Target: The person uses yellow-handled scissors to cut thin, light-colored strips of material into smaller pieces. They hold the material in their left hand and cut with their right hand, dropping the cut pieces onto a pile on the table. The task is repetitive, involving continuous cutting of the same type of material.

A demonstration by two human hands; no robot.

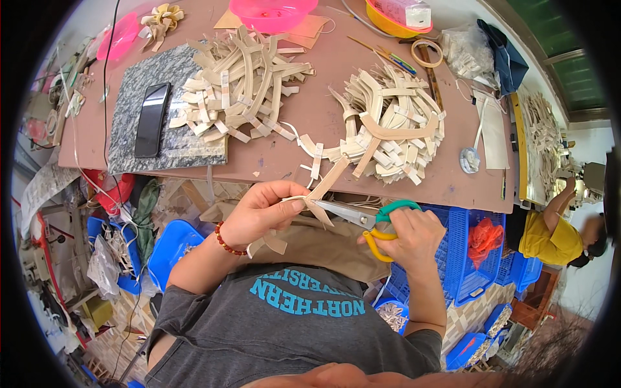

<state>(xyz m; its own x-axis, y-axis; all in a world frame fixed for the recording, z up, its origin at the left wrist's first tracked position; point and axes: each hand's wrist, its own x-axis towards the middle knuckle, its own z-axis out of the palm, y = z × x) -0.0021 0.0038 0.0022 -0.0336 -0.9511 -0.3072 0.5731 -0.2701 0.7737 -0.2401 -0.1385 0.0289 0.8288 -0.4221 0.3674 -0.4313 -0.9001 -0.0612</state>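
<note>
At the table's front edge my left hand point(268, 210) pinches a beige strap piece point(330, 178) between thumb and fingers; one end points up and away, other ends hang below the hand. My right hand point(414, 238) grips scissors point(378, 234) with one green and one yellow handle loop. Their blades point(343, 211) point left and reach the strap piece near my left fingertips; I cannot tell whether they touch it. Just beyond lies a heap of similar beige straps point(394, 129), and a larger heap of straps point(242, 84) sits to its left.
A black phone point(153, 119) rests on a grey stone slab point(129, 90). Pink basins point(272, 14), a tape roll point(427, 53) and pens point(396, 59) are farther back. Blue crates point(460, 271) stand below the table at right. Another person in yellow point(550, 239) works at far right.
</note>
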